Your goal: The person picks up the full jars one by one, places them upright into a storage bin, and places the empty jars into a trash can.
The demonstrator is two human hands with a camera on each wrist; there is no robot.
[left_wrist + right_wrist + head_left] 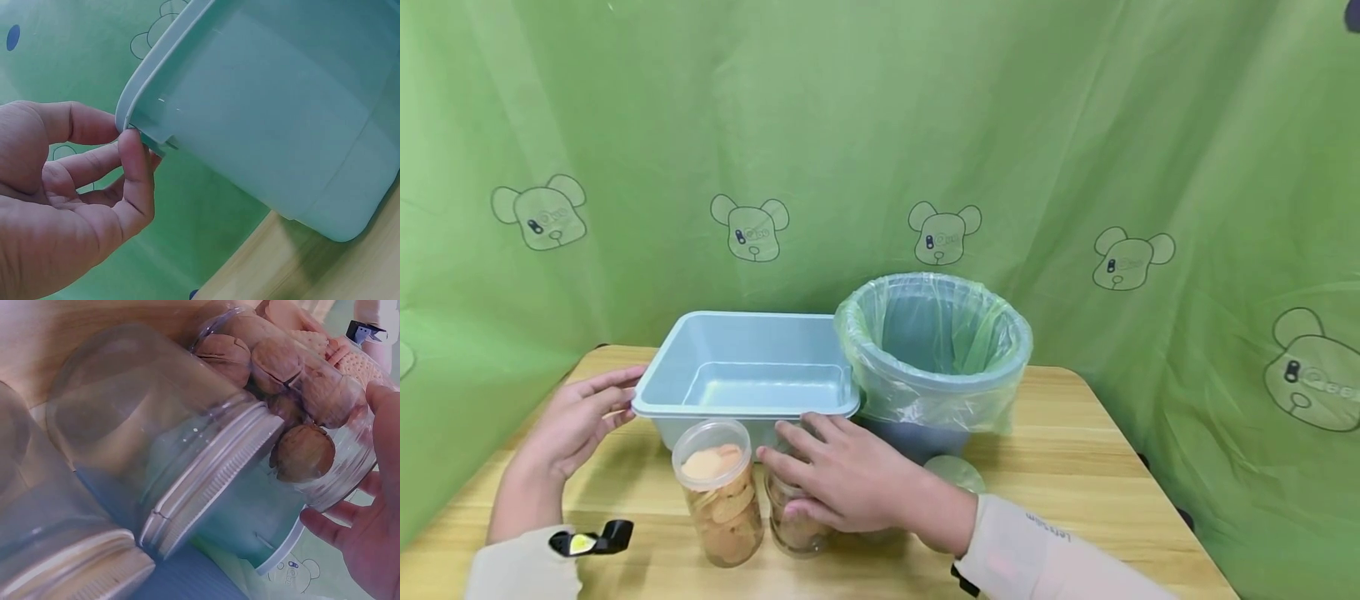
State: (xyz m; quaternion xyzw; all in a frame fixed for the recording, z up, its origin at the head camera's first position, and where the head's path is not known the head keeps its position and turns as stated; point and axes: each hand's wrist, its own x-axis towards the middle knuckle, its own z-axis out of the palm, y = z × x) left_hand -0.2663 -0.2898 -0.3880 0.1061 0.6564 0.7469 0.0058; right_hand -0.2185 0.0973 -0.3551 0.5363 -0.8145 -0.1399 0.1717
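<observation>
My left hand point(580, 417) reaches to the left end of a pale blue plastic tub point(745, 408). In the left wrist view its thumb and forefinger point(128, 134) pinch the rim of the tub point(281, 112). My right hand point(842, 483) lies over a clear jar of walnuts point(792, 527) in front of the tub. In the right wrist view its fingers point(375, 506) curl round that walnut jar point(294, 394), which has no lid. An open jar of round biscuits point(718, 492) stands just left of it.
A blue waste bin with a green liner point(936, 392) stands right of the tub, touching it. Two clear jars with white screw lids point(162, 456) sit close by my right hand. A round lid top point(955, 472) shows behind my right wrist. A green curtain backs the wooden table point(1075, 483).
</observation>
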